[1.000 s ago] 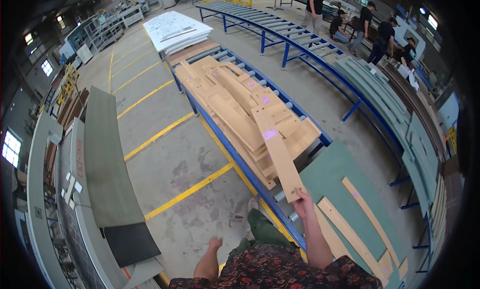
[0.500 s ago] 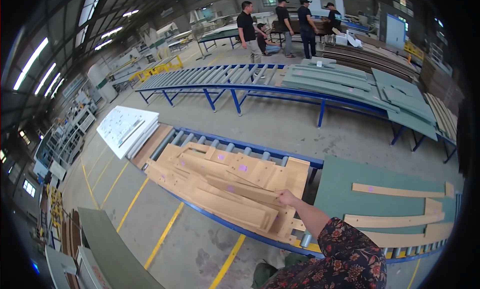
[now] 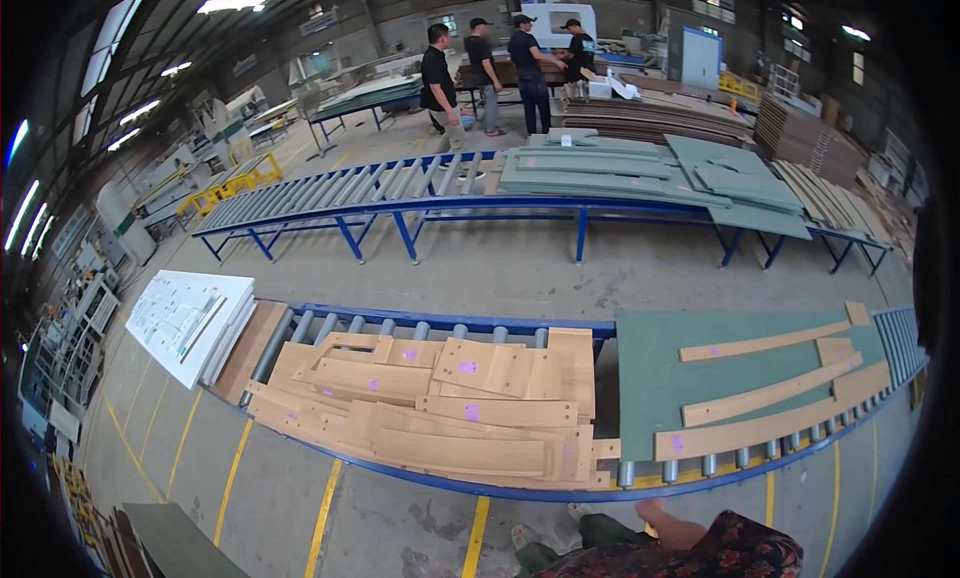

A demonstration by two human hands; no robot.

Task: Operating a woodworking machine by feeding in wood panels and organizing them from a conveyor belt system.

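My right hand (image 3: 656, 512) hangs low near the front edge of the roller conveyor, apart from the boards. Its fingers are too small and foreshortened to read, and no board is with it. Above and left of it, a pile of light wood-coloured boards (image 3: 460, 443) covers the rollers. Many carry drilled holes and small purple marks. One straight board (image 3: 497, 411) lies across the top, holes at its right end. Right of the pile, a green panel (image 3: 640, 378) bears several slim curved wooden strips (image 3: 772, 389). My left hand is out of view.
White panels (image 3: 190, 323) are stacked at the conveyor's left end. Beyond an aisle runs a second blue-framed roller conveyor (image 3: 400, 183) with green panels (image 3: 590, 168) on it. Several people stand behind that. Yellow lines (image 3: 325, 518) mark the floor in front.
My right hand has let go of the board on the pile and drawn back toward my body. That board now rests flat. The view has turned to the right.
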